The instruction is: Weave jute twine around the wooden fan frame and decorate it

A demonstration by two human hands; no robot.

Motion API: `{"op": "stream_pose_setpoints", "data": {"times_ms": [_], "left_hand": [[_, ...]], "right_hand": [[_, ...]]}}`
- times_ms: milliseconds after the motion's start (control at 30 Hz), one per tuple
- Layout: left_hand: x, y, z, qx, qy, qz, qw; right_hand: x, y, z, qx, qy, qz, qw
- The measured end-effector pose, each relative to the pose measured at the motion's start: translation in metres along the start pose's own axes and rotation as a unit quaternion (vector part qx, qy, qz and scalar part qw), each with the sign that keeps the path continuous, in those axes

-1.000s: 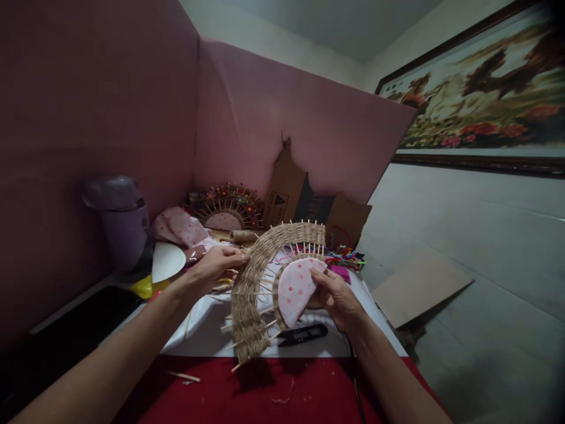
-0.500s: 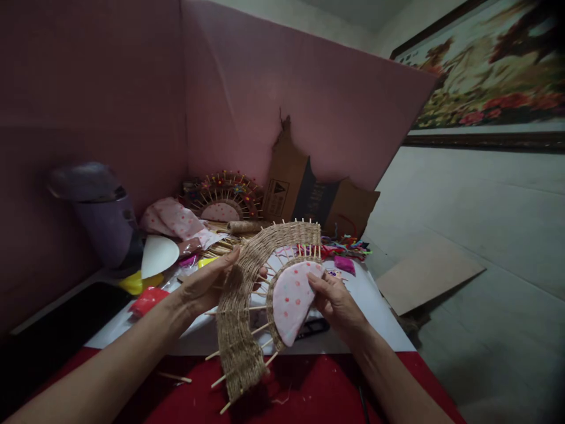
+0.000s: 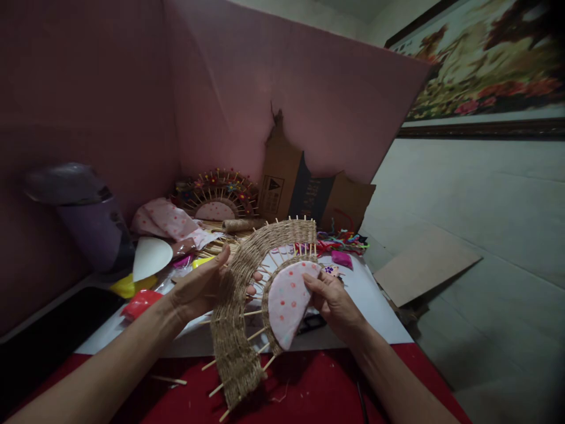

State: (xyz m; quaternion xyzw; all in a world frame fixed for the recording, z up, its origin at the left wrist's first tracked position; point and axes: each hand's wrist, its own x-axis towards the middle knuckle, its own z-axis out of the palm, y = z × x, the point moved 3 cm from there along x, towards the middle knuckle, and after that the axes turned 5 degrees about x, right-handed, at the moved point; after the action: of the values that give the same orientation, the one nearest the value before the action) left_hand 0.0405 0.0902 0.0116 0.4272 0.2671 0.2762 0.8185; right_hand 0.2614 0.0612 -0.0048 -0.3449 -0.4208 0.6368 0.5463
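Jute-woven arc [image 3: 236,318] on thin sticks, held up just above surface [image 3: 375,306], between both hands. Left hand [image 3: 198,290] clasps outer band, thumb in front, fingers behind. Right hand [image 3: 333,301] pinches straight edge of pink dotted fabric half-disc [image 3: 285,301] at centre. Looks light and semi-stiff; likely flexes across open spokes. Stick ends bare, probably brittle and prone to snag. Best gripped on dense weave or padded hub, not by loose spoke tips.
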Motion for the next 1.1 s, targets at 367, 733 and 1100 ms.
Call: {"op": "stream_pose_setpoints", "data": {"times_ms": [367, 733, 1100], "left_hand": [[-0.0013, -0.0024, -0.0002, -0.007, 0.014, -0.017, 1.000], [0.0005, 0.0011, -0.0025, -0.033, 0.032, 0.050, 0.998], [0.0022, -0.0050, -0.0035, -0.040, 0.077, 0.016, 0.996]], "right_hand": [[-0.0003, 0.0018, 0.0009, 0.000, 0.005, 0.019, 1.000], [0.0013, 0.0023, -0.0030, 0.016, 0.011, 0.017, 1.000], [0.0012, 0.0050, -0.0048, 0.023, 0.009, 0.019, 1.000]]}}
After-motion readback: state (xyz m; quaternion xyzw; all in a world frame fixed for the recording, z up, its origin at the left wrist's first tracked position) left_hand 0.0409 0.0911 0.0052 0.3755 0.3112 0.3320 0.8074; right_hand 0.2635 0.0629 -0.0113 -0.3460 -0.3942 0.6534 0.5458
